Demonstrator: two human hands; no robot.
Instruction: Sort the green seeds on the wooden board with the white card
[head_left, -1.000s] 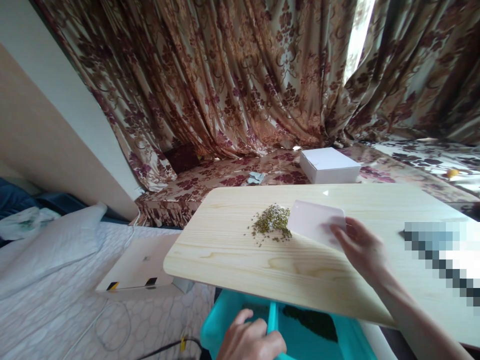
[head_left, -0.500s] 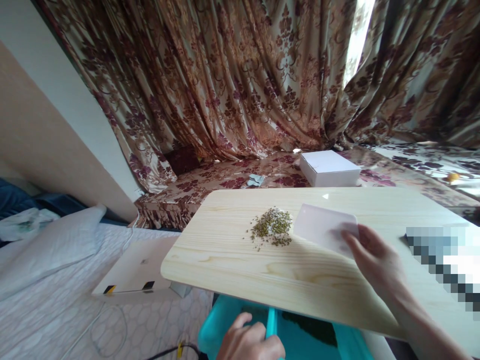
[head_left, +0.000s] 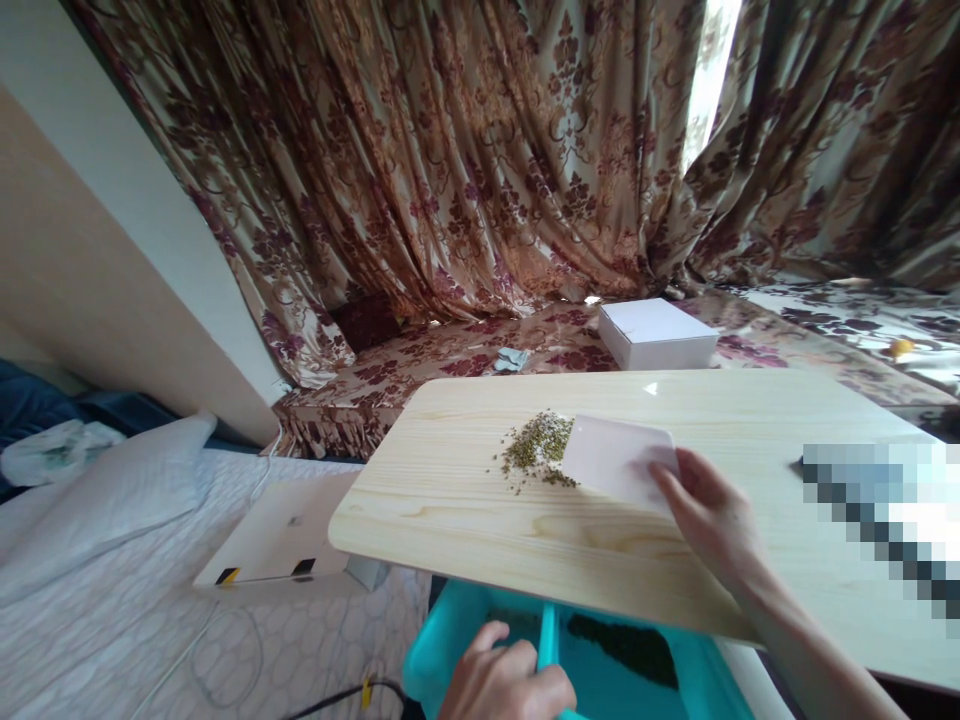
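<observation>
My right hand (head_left: 712, 505) pinches the right end of a thin, whitish plastic scraper (head_left: 615, 458) over the wooden tabletop (head_left: 442, 515). The scraper's left edge touches the right side of a pile of small green beans mixed with white grains (head_left: 534, 445). Below the table's near edge, my left hand (head_left: 501, 682) grips a turquoise two-part container (head_left: 435, 640) around its middle divider. Dark green bits (head_left: 630, 648) lie in the right compartment. Some contents show in the left one, partly hidden by my hand.
A pixelated screen-like object (head_left: 885, 520) stands on the table's right. Behind the table are a white box (head_left: 660, 335) and a pale blue cloth (head_left: 511, 358). On the left, a bed (head_left: 90, 600) holds a flat white case (head_left: 277, 535). Patterned curtains hang at the back.
My right hand has moved the scraper left, from just beside the pile to against its right side. My left hand keeps its grip on the container. The view has shifted slightly.
</observation>
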